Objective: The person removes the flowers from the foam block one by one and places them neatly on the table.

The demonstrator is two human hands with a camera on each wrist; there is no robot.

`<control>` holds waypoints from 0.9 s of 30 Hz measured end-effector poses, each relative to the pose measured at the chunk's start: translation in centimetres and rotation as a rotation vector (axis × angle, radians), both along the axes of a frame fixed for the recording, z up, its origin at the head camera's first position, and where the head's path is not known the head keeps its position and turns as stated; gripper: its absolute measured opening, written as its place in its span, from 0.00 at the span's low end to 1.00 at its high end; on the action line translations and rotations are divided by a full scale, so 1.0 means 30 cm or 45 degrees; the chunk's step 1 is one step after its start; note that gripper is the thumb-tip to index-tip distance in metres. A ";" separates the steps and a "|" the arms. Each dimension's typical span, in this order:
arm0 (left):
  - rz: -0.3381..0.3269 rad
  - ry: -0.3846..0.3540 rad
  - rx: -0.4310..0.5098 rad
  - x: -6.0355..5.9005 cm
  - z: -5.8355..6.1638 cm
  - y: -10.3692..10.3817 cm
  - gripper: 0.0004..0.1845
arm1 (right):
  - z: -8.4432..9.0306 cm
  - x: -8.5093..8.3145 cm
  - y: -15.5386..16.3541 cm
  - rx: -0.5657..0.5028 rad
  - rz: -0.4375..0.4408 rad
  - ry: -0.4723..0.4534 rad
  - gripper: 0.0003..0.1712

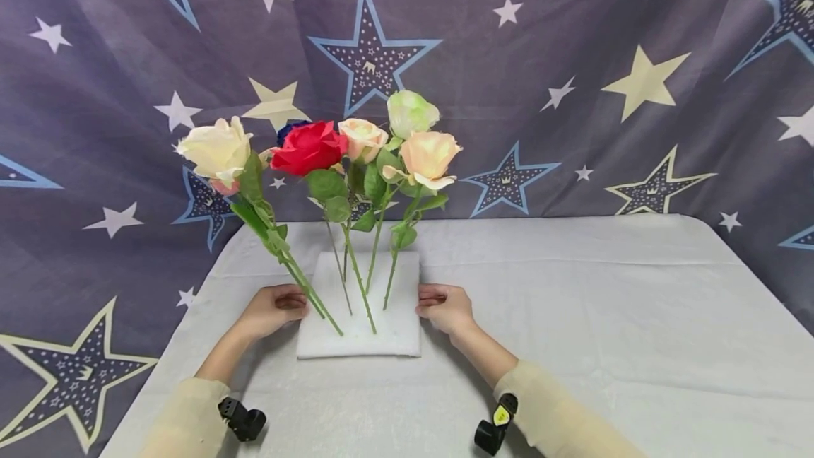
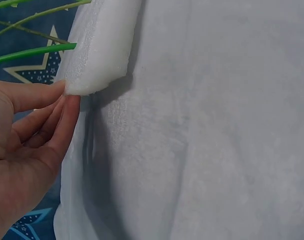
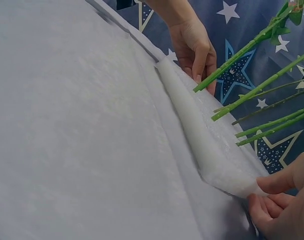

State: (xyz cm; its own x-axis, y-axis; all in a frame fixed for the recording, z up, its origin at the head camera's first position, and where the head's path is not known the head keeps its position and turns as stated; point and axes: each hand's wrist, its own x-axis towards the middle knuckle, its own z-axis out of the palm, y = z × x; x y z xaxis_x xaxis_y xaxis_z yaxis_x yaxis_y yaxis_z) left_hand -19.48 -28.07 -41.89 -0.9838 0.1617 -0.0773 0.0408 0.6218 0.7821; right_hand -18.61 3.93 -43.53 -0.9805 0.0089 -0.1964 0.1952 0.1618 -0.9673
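A white foam block [image 1: 394,338] lies on the table, with several artificial roses standing in it. My left hand [image 1: 273,311] pinches the block's left edge between thumb and fingers, seen close up in the left wrist view [image 2: 32,135]. On the opposite side my right hand [image 1: 448,311] pinches the right edge; the right wrist view shows its thumb on top of the foam [image 3: 207,160]. A cream rose [image 1: 216,150] leans to the left. A red rose [image 1: 309,147] stands mid-block, with peach roses [image 1: 430,155] and a pale green rose [image 1: 412,113] to the right. A dark blue bloom [image 1: 291,130] is mostly hidden.
A white cloth [image 1: 572,316] covers the table, stretching far to the right of the block. Behind it hangs a dark curtain [image 1: 534,104] printed with stars. A small black camera [image 1: 242,420] sits on each sleeve.
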 end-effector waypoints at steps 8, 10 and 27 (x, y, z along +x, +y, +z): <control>-0.001 -0.026 -0.024 0.014 -0.017 -0.002 0.23 | -0.011 0.004 -0.005 0.030 0.004 -0.009 0.22; 0.004 -0.014 -0.052 0.016 -0.019 0.000 0.23 | -0.013 0.004 -0.007 0.041 0.007 0.012 0.21; 0.055 0.128 -0.076 0.026 -0.028 0.015 0.21 | -0.036 -0.001 -0.005 0.236 0.009 0.180 0.17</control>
State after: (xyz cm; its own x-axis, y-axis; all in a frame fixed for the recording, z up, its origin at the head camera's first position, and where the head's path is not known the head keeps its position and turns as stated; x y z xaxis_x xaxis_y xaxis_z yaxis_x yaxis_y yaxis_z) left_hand -18.71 -27.61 -42.72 -0.9930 0.1169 0.0141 0.0893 0.6698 0.7371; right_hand -18.64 3.77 -44.61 -0.9983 0.0249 -0.0529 0.0582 0.3398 -0.9387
